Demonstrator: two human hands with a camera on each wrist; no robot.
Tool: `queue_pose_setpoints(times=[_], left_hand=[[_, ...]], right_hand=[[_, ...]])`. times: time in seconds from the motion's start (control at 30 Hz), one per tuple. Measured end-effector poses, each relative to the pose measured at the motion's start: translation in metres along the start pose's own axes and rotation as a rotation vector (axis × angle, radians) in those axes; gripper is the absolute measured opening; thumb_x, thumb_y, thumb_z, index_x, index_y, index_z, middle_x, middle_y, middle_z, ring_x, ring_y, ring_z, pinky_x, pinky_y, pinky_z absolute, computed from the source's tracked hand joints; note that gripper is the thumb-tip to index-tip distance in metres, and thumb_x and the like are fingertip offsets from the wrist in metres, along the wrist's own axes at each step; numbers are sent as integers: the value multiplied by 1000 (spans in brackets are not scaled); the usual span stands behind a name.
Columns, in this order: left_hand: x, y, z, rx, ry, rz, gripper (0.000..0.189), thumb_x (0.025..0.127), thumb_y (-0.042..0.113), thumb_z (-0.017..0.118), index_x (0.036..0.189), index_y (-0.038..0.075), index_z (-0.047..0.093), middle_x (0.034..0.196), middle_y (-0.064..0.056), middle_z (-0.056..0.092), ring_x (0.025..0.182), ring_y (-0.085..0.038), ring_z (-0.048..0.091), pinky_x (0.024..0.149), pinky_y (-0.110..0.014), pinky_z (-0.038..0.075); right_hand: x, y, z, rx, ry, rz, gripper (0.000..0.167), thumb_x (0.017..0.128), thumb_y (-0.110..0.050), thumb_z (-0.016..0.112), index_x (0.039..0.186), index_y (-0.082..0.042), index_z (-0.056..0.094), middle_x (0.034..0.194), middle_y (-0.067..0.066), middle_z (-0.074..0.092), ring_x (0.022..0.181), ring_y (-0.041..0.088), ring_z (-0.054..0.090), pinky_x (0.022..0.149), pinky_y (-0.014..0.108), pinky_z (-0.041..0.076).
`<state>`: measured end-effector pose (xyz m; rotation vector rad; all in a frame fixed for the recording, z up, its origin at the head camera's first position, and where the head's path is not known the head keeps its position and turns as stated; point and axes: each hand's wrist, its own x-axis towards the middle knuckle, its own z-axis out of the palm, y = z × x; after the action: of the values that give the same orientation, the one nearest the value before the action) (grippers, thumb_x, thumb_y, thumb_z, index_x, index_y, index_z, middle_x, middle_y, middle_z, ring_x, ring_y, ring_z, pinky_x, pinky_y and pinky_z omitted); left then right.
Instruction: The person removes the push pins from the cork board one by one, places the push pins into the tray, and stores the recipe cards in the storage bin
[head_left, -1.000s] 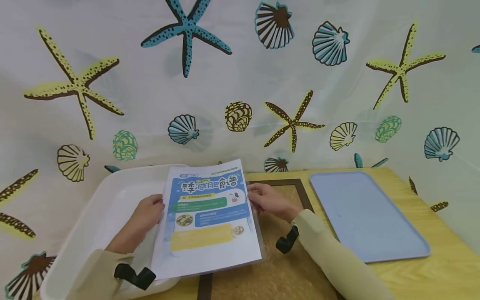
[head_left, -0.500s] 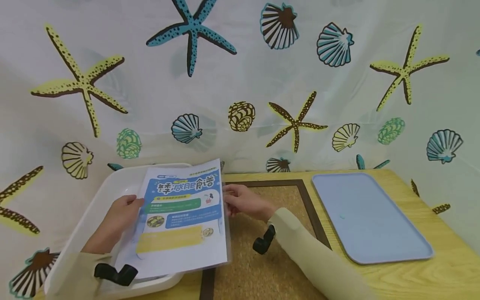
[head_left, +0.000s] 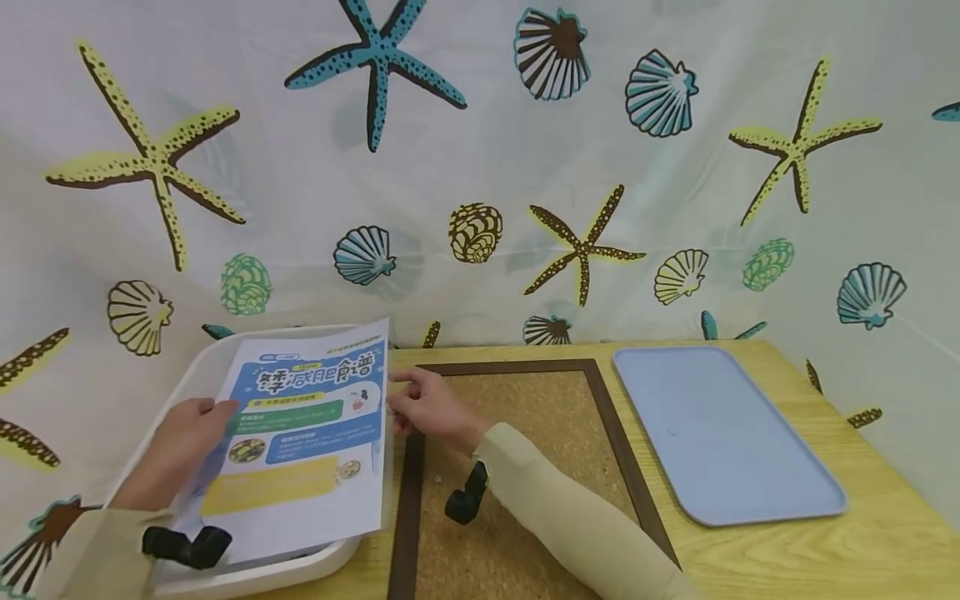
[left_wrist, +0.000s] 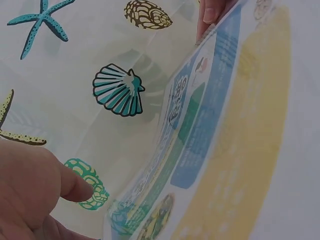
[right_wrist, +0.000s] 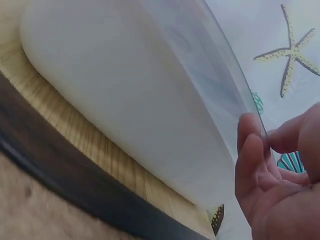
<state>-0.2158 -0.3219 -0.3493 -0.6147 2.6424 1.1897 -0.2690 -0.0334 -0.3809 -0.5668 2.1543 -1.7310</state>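
Note:
A laminated sheet printed in blue, green and yellow is held tilted over a white plastic tub. My left hand holds its left edge; in the left wrist view the thumb shows beside that edge, and the other fingers are partly out of frame. At the opposite side, my right hand pinches the clear plastic margin between thumb and fingers. The sheet covers most of the tub's inside. Seen from the right wrist, the tub's outer wall lies below the sheet.
A cork board with a dark brown frame lies right of the tub, under my right forearm. Farther right is a light blue tray on the wooden table. A curtain patterned with starfish and shells hangs behind.
Both hands have carried the laminated sheet left, from partly over the cork board to over the white tub. More of the board now shows. The tray and tub have stayed put.

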Motion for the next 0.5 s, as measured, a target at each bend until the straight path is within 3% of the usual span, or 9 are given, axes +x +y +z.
queue_pose_setpoints(times=[0.1,0.33,0.5], left_hand=[[1,-2,-3,23,19,-44,75,101,43,27,146,-16,10,123,-33,45,103,-37,52,77,-37,47],[1,-5,-11,40,75,-78,74,101,42,27,146,-15,12,122,-34,36,115,-47,28,89,-52,40],[0,-10,-16,34,50,-85,77,101,44,27,147,-14,5,125,-34,38,109,-42,43,79,-41,46]], right_hand=[[4,1,11,6,16,-8,44,97,-10,54,140,-3,45,77,6,62,59,12,59,69,34,57],[13,-2,30,23,19,-13,43,98,-9,52,139,0,44,76,4,57,57,11,55,60,25,51],[15,-2,34,1,26,-4,43,99,-10,51,140,0,44,77,5,57,59,12,54,71,37,56]])
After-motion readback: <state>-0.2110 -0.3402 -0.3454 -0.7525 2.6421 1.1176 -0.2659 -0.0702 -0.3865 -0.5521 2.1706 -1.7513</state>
